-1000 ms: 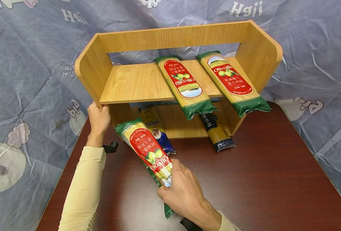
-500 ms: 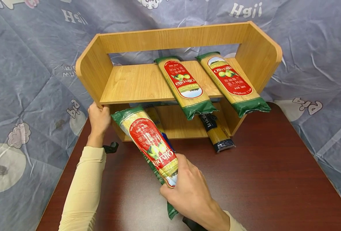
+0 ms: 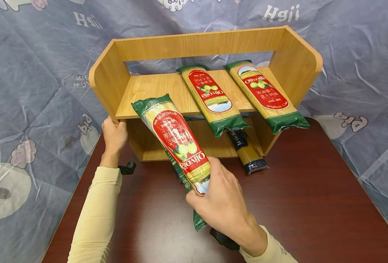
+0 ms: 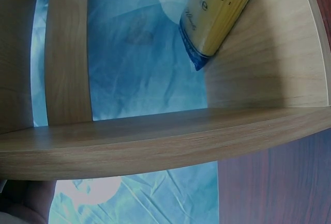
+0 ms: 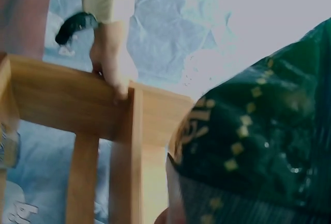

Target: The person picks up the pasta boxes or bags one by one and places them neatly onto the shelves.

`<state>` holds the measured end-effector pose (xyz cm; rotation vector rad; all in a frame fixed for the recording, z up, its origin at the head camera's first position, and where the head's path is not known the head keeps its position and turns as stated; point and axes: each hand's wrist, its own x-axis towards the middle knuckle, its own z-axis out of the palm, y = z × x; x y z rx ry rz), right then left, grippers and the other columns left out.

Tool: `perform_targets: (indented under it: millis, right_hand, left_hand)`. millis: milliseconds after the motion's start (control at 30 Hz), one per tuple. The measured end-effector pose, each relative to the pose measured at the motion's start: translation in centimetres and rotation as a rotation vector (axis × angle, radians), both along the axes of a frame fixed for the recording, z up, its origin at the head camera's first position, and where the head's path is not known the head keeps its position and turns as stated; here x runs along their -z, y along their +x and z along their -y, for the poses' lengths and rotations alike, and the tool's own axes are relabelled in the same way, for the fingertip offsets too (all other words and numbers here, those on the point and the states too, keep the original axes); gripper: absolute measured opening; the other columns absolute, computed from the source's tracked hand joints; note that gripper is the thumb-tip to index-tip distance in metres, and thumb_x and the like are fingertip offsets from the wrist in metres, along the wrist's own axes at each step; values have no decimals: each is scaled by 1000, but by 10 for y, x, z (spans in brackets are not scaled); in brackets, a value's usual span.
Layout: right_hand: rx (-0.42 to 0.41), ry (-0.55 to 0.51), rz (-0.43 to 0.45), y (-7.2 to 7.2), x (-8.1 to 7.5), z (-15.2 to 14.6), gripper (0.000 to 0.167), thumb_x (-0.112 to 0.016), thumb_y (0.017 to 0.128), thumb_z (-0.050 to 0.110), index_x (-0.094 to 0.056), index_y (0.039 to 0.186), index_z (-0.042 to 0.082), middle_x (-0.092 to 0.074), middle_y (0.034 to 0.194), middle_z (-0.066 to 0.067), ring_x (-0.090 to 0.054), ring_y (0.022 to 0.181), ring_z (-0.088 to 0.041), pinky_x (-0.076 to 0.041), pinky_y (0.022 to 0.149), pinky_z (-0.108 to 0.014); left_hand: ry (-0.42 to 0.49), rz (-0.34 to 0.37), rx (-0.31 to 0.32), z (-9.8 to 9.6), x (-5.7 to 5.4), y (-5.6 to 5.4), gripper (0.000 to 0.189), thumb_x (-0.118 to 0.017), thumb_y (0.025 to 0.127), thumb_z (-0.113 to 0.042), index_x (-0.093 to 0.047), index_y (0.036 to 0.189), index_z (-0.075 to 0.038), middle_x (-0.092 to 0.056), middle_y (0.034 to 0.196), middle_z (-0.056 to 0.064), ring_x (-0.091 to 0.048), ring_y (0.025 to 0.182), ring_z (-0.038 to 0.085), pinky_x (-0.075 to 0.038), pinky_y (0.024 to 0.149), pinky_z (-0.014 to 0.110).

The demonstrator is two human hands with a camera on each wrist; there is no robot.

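Observation:
My right hand [image 3: 221, 199] grips the near end of a spaghetti bag [image 3: 180, 140] with green ends and a red Olivoilà label. The bag tilts up and away, its far end overlapping the front edge of the upper shelf in the head view. Its green back [image 5: 258, 125] fills much of the right wrist view. My left hand [image 3: 114, 135] holds the left side of the wooden shelf unit [image 3: 200, 44] at the upper shelf's front corner. Two similar spaghetti bags, one in the middle [image 3: 213, 98] and one at the right [image 3: 266, 95], lie on the upper shelf, ends jutting over its edge.
On the lower shelf lies a dark-labelled pasta bag [image 3: 246, 151], sticking out in front. A blue-ended pasta bag [image 4: 217, 17] at the lower left is mostly hidden in the head view. The unit stands on a dark red-brown table [image 3: 312, 204] before a printed grey-blue cloth [image 3: 42, 91].
My right hand has raised the spaghetti bag from in front of the lower shelf to the upper shelf's edge, now covering the blue-ended bag. My left hand keeps its hold on the unit.

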<state>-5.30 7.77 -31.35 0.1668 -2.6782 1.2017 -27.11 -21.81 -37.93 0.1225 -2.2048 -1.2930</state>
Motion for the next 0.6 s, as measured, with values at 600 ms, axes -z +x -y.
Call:
perform_targets:
  millis: [600]
  right_hand:
    - [-8, 25, -64, -45, -41, 0, 70, -84, 69, 19, -50, 128, 0, -61, 95, -6, -59, 77, -20, -51, 63, -34]
  left_hand:
    - [7, -1, 10, 0, 0, 2, 26, -57, 100, -17, -69, 111, 3, -71, 101, 19, -62, 93, 22, -47, 83, 32]
